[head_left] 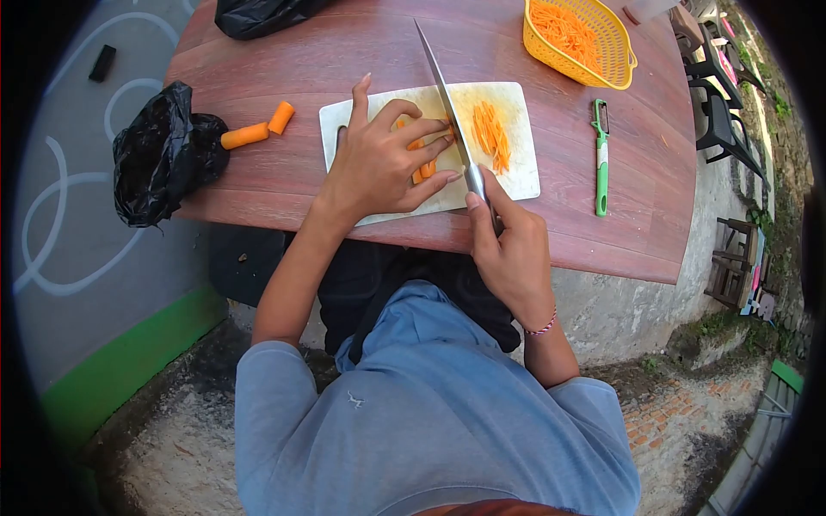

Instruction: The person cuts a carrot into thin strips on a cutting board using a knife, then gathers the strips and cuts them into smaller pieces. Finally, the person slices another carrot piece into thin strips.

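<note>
Gripping kitchen knife (447,103) in right hand (514,236); holding left hand (387,159) spread over carrot pieces (421,168) on cutting board (520,116) near table's front edge (594,258).

This looks like a yard outside. Green plants (781,105) grow on the right, near black chairs (716,113). The ground (181,434) is rough, with red bricks (661,419) on the near right. A grey wall (86,258) with white loops (62,176) stands on the left.
</note>
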Demonstrator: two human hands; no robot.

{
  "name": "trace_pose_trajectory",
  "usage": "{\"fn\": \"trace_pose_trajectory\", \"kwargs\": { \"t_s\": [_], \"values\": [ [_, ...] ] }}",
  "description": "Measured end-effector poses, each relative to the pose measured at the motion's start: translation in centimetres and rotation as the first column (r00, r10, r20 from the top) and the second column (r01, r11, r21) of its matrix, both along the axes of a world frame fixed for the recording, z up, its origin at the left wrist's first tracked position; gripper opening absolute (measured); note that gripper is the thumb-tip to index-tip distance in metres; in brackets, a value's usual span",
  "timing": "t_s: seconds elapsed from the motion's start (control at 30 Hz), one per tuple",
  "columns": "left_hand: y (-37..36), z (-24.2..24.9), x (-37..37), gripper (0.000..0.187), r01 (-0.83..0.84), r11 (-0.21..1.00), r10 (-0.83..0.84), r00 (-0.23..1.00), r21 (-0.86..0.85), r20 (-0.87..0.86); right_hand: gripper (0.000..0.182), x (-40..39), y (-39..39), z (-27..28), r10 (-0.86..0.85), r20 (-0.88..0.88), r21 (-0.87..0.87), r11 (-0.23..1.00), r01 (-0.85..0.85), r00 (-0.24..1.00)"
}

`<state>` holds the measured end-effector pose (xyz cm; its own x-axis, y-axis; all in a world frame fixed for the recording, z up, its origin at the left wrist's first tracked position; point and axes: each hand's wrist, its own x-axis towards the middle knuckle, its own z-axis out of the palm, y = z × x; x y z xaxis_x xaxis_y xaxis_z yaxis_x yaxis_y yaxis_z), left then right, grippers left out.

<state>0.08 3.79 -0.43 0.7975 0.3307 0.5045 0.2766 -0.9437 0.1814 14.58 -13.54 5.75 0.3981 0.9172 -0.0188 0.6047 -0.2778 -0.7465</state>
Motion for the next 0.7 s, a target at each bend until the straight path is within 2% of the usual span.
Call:
{"fn": "trace_pose_trajectory", "kwargs": {
  "t_s": [0.3, 0.37, 0.6, 0.7],
  "values": [
    [-0.1, -0.2, 0.0, 0.042, -0.011, 1.0, 0.011, 1.0, -0.006, 0.019, 0.039, 1.1, 0.9, -0.9, 0.001, -0.062, 0.061, 0.998, 0.003, 0.998],
    [-0.1, -0.2, 0.0, 0.042, -0.012, 1.0, 0.012, 1.0, -0.007, 0.015, 0.04, 1.4, -0.2, -1.2, -0.024, -0.168, 0.016, 1.0, 0.027, 0.986],
    [-0.2, -0.1, 0.0, 0.042, -0.017, 1.0, 0.017, 1.0, -0.001, 0.026, 0.042, 1.5, -1.4, -0.8, -0.113, -0.191, -0.048, 0.993, 0.106, 0.975],
    [-0.2, -0.1, 0.0, 0.042, -0.016, 1.0, 0.016, 1.0, -0.001, 0.024, 0.042, 1.1, -1.4, -1.0, -0.079, -0.259, 0.036, 0.995, 0.092, 0.963]
  ]
}}
